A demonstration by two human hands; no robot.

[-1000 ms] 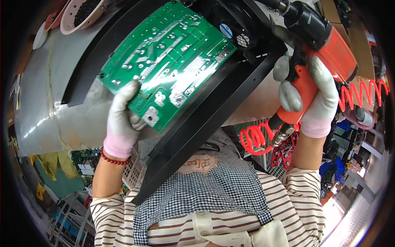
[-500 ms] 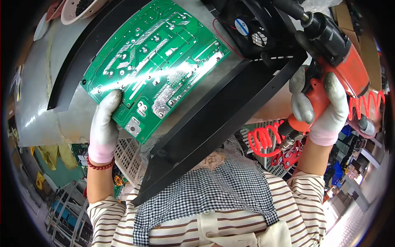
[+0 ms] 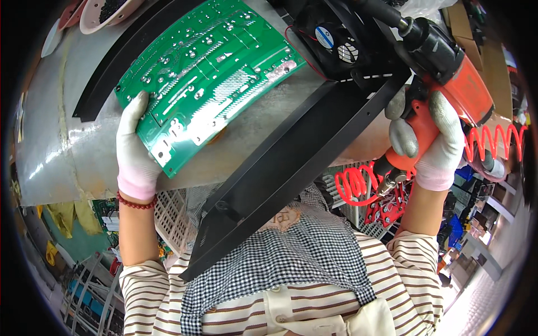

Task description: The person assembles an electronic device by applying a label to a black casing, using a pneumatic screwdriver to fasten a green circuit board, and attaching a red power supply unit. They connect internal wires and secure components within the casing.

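Note:
A large green circuit board (image 3: 204, 84), its soldered side up, is gripped at its near left edge by my left hand (image 3: 134, 143). The thumb lies on top of the board; the fingers beneath are hidden. In my right hand (image 3: 434, 137) is a red and black pneumatic driver (image 3: 454, 78), its handle wrapped by the gloved fingers and its nose toward the far left. A black metal housing (image 3: 302, 145) lies between my hands, its near end against my checked apron. A black fan (image 3: 336, 45) sits at the housing's far end, with a red wire beside it.
The grey metal tabletop (image 3: 50, 140) carries a curved black panel (image 3: 103, 78) beyond the board. Pink bowls (image 3: 109, 14) of small dark parts stand at the far left. A coiled red air hose (image 3: 358, 185) hangs by the driver. A white plastic crate (image 3: 174, 218) is below the table edge.
The circuit board has shifted slightly left and tilted, its near corner moving away from me. My left hand moved with it. The driver in my right hand has shifted slightly left.

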